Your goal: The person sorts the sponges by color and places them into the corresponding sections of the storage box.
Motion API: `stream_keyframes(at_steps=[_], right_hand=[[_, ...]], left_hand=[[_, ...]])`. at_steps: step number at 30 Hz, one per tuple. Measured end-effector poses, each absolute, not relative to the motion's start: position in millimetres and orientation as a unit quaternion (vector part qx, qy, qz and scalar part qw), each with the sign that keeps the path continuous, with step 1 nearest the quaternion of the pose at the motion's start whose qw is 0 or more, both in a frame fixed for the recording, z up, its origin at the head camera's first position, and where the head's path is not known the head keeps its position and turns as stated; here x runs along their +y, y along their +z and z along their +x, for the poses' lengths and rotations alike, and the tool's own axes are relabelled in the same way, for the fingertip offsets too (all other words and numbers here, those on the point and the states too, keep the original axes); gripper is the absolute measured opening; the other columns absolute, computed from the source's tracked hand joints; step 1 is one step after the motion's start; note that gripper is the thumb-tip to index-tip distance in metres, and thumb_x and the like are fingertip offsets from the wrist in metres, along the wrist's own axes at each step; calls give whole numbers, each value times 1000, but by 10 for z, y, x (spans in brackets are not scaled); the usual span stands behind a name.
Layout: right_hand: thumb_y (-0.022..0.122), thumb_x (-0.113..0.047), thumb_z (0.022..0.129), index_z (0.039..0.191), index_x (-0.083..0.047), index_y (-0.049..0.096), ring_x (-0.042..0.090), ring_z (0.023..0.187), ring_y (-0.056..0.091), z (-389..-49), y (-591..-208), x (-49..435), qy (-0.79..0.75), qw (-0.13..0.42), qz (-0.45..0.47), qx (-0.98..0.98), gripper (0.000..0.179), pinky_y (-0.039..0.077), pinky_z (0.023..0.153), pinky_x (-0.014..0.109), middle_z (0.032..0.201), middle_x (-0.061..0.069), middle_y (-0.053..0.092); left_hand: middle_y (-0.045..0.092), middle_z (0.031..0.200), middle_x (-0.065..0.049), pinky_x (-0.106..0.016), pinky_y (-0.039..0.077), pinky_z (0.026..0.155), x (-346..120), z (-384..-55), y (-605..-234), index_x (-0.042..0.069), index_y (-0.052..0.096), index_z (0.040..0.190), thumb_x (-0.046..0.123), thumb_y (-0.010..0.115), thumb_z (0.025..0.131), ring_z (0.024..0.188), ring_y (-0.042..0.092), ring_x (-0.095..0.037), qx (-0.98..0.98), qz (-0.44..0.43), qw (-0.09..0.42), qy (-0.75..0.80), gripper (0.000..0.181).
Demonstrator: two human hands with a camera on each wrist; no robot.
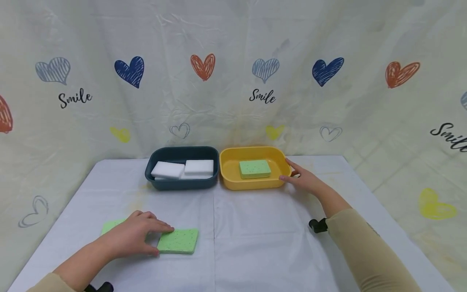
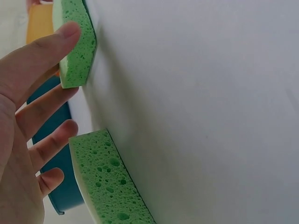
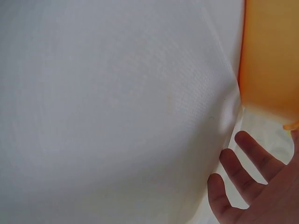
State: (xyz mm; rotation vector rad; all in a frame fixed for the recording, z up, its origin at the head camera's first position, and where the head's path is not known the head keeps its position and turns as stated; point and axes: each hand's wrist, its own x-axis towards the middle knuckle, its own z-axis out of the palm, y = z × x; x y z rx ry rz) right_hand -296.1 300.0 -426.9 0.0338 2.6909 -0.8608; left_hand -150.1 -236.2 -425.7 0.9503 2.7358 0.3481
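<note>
At the front left of the table, my left hand has thumb and fingers around the left end of a green sponge, which lies flat. The left wrist view shows the thumb pressed on the pitted side of this sponge. A second green sponge lies partly hidden behind that hand. My right hand holds the right end of a yellow tub, thumb at its front and a finger at its back corner; its other fingers are spread off the tub. Inside the tub lies a green sponge.
A dark teal tub with several white sponges stands left of the yellow tub, close beside it. Both stand at the back of the white-covered table. Behind hangs a pale curtain with hearts and lettering.
</note>
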Motion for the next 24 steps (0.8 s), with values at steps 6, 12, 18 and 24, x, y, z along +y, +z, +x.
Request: stream_keyframes(at_steps=[6, 12, 18, 24], right_hand=[[61, -68, 86, 160, -37, 7, 41, 117, 45, -2954, -4261, 2985, -301, 157, 11, 940, 97, 40, 101, 62, 139, 23, 42], [62, -67, 86, 160, -35, 7, 40, 116, 45, -2951, -4256, 2981, -298, 156, 14, 942, 98, 41, 101, 61, 137, 23, 43], [62, -65, 87, 160, -34, 7, 40, 117, 45, -2944, -4252, 2978, -298, 155, 16, 942, 96, 41, 101, 61, 138, 24, 43], [62, -66, 87, 160, -34, 7, 40, 117, 46, -2945, -4253, 2981, -300, 156, 16, 941, 96, 42, 101, 61, 139, 23, 43]], left_hand=[[63, 123, 24, -44, 37, 86, -2370, -1478, -4255, 35, 68, 128, 45, 85, 73, 102, 50, -9, 931, 326, 108, 125, 59], [63, 123, 22, -41, 37, 83, -2351, -1512, -4219, 37, 68, 127, 47, 83, 76, 101, 50, -9, 937, 319, 93, 111, 54], [64, 125, 18, -40, 37, 83, -2283, -1610, -4152, 37, 68, 128, 44, 83, 77, 99, 49, -9, 942, 307, 75, 109, 54], [65, 126, 17, -40, 38, 84, -2167, -1732, -4084, 38, 67, 128, 45, 83, 77, 97, 48, -8, 940, 318, 43, 113, 54]])
